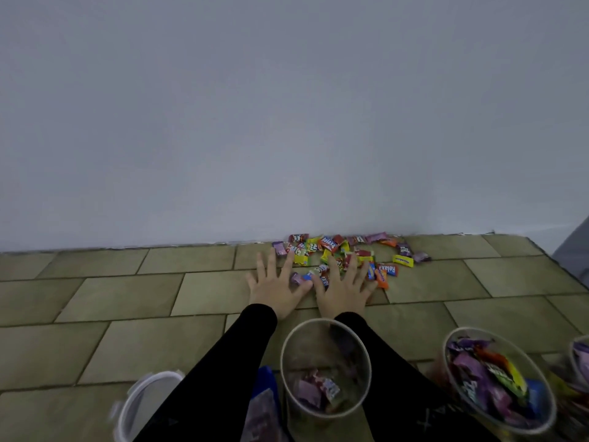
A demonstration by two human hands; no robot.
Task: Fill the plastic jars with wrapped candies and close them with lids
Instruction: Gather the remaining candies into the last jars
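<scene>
Against the wall [287, 106], on the tiled floor [111, 298], I log the following, each placed relative to the candy pile [347, 252].

Item 1: candy pile. Loose wrapped sweets in purple, red, yellow and orange, scattered along the foot of the wall.

Item 2: left hand [275, 287]. Flat on the floor at the pile's near left edge, fingers straight and spread, fingertips touching the nearest sweets. It grips nothing.

Item 3: right hand [344, 291]. Flat, just beside the left hand, fingers spread and lying over the pile's near edge, several sweets under them. It grips nothing. Both arms wear black sleeves.

Item 4: middle jar [325, 368]. Clear plastic, lidless, nearer me than the pile, between the forearms; a few sweets at its bottom.

Item 5: right jar [500, 378]. Lidless, nearer and to the right of the pile, nearly full of sweets.

Item 6: third jar [580, 355]. Cut by the right frame edge; sweets inside.

Item 7: white lid [143, 403]. Nearer and to the left of the pile, beside the left sleeve, blurred.
</scene>
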